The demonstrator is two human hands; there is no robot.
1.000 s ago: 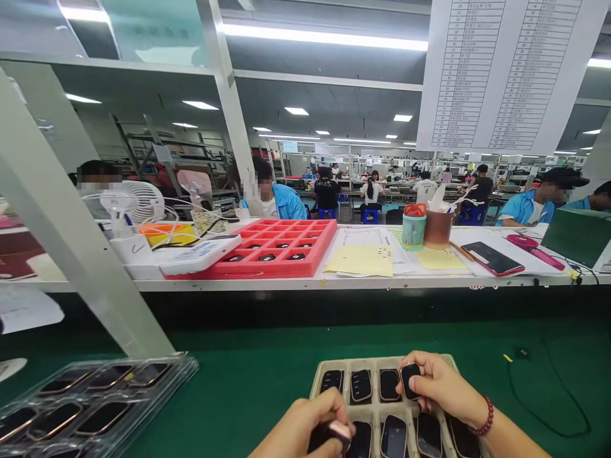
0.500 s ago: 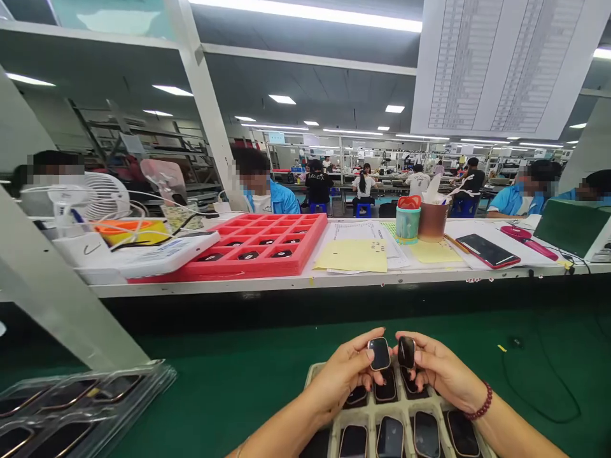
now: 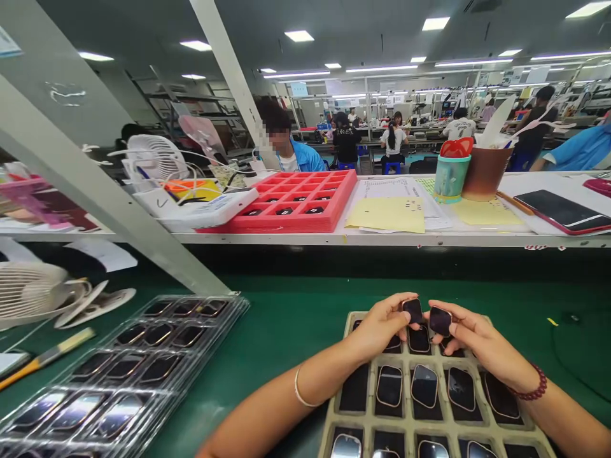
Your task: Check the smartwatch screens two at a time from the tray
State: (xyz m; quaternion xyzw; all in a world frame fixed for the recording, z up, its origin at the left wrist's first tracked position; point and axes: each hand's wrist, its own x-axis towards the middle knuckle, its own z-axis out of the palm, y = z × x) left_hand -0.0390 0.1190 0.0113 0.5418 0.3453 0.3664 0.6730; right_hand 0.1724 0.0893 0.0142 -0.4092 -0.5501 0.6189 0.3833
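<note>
My left hand (image 3: 389, 321) pinches a dark, rounded-square watch face (image 3: 412, 310) between thumb and fingers. A second watch face (image 3: 440, 320) with a gold-coloured rim is gripped by my right hand (image 3: 477, 334). The two pieces are side by side with a small gap, above the far rows of a beige compartment tray (image 3: 370, 369). More watch faces lie in that tray's compartments, among them one (image 3: 424, 385) in the second row. Parts of the far row are hidden behind my hands.
A clear plastic tray (image 3: 191, 359) of watch faces lies at left, beside a brush (image 3: 48, 356) and a white fan (image 3: 33, 292). The shelf ahead holds a red compartment tray (image 3: 334, 219), papers, cups (image 3: 451, 178) and a phone (image 3: 566, 210). A person in blue (image 3: 305, 156) sits beyond.
The view has turned left and down, showing more of both trays of watch faces. Both hands still hold their pieces; the right one's dark face is now turned more towards the camera.
</note>
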